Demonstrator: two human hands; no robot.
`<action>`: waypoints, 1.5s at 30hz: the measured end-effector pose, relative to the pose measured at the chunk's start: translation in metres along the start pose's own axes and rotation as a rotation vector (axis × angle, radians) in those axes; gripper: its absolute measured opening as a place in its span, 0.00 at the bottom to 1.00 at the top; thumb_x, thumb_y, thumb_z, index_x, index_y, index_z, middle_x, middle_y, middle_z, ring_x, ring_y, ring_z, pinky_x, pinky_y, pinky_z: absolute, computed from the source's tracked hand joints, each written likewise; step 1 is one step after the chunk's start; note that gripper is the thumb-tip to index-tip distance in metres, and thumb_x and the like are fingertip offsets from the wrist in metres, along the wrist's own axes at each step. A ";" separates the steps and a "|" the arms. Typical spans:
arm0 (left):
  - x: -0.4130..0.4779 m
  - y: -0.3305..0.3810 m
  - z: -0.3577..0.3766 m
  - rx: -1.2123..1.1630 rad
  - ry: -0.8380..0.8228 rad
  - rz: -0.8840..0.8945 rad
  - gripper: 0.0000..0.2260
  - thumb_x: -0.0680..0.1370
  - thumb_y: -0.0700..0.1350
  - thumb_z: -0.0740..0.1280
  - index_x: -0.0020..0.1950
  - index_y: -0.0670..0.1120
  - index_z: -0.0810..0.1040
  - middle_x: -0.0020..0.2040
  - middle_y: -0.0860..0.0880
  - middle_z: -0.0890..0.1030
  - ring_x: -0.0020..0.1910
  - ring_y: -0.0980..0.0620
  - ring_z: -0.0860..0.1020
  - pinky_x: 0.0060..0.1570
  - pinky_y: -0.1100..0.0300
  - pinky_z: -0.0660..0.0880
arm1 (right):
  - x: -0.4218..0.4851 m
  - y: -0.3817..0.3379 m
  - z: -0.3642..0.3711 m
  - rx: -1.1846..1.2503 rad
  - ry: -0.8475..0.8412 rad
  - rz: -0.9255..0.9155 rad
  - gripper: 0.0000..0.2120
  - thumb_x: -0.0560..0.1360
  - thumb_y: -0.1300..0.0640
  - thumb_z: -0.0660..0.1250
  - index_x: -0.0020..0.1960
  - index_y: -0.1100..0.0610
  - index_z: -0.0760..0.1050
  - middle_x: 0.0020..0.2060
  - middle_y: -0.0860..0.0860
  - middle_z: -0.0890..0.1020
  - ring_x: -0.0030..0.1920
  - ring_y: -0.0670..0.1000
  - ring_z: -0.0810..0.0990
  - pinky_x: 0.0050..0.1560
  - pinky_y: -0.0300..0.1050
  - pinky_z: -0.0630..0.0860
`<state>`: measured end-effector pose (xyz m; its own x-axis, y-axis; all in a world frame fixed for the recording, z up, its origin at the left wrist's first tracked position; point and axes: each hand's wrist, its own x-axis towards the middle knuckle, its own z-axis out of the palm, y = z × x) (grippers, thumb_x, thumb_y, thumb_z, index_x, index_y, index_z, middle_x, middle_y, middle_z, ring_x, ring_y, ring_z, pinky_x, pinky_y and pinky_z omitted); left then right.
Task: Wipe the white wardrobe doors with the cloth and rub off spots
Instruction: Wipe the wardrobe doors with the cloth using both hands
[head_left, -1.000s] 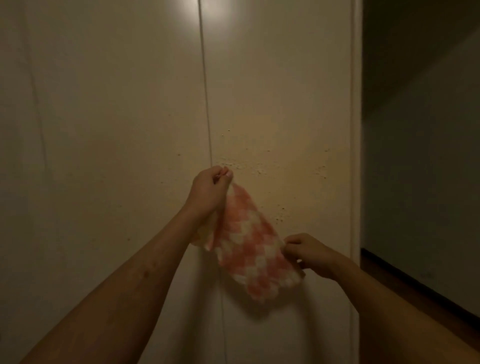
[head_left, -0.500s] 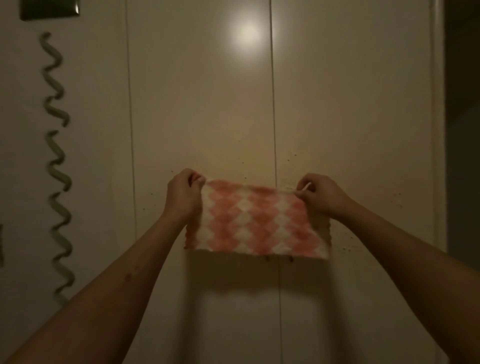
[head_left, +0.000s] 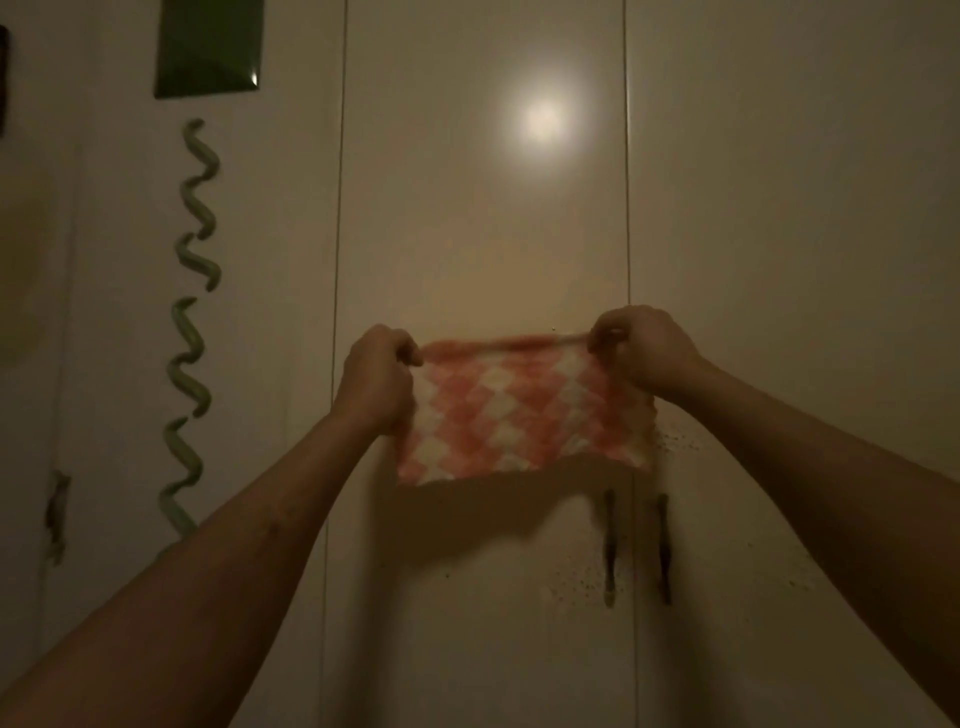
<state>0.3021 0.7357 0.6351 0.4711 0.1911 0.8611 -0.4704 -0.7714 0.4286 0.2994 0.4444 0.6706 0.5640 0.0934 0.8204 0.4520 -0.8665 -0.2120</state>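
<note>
A pink-and-white checked cloth (head_left: 524, 410) hangs spread out flat in front of the white wardrobe doors (head_left: 483, 234). My left hand (head_left: 376, 376) pinches its top left corner and my right hand (head_left: 641, 351) pinches its top right corner, stretching the top edge taut between them. Small dark spots (head_left: 675, 441) speckle the door just right of the cloth and lower down around the two dark vertical handles (head_left: 609, 548). A bright light reflection shines on the middle door above the cloth.
Door seams run vertically at left (head_left: 337, 260) and right (head_left: 627, 208) of the middle door. A green wavy decoration (head_left: 192, 322) and a dark green panel (head_left: 208, 47) sit on the left door. The room is dim.
The cloth went from hanging diagonally from my left hand to being stretched level between both hands. The view shifted left and lower, bringing the door handles into sight below the cloth.
</note>
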 end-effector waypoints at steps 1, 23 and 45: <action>0.006 0.002 0.000 0.028 -0.020 0.004 0.14 0.72 0.29 0.55 0.43 0.44 0.75 0.48 0.48 0.72 0.35 0.49 0.73 0.24 0.60 0.69 | 0.005 -0.002 0.001 -0.061 0.019 -0.016 0.13 0.77 0.65 0.62 0.49 0.52 0.81 0.53 0.53 0.80 0.54 0.57 0.78 0.52 0.50 0.76; 0.093 0.005 0.058 0.812 0.294 0.355 0.06 0.74 0.45 0.66 0.47 0.44 0.78 0.52 0.43 0.71 0.48 0.41 0.69 0.44 0.50 0.68 | 0.073 -0.010 0.030 -1.065 0.220 -0.405 0.16 0.73 0.49 0.68 0.57 0.56 0.77 0.56 0.54 0.72 0.56 0.55 0.69 0.56 0.50 0.66; 0.065 -0.004 0.120 0.523 0.150 0.348 0.33 0.79 0.66 0.43 0.79 0.50 0.45 0.79 0.42 0.46 0.78 0.41 0.44 0.75 0.42 0.42 | 0.071 0.023 0.095 -0.660 0.203 -0.321 0.36 0.79 0.31 0.36 0.81 0.50 0.39 0.79 0.56 0.39 0.78 0.57 0.36 0.76 0.61 0.36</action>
<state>0.4238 0.6788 0.6562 0.2295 -0.0698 0.9708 -0.1330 -0.9903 -0.0398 0.4154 0.4779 0.6737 0.3080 0.3540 0.8831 0.0292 -0.9313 0.3631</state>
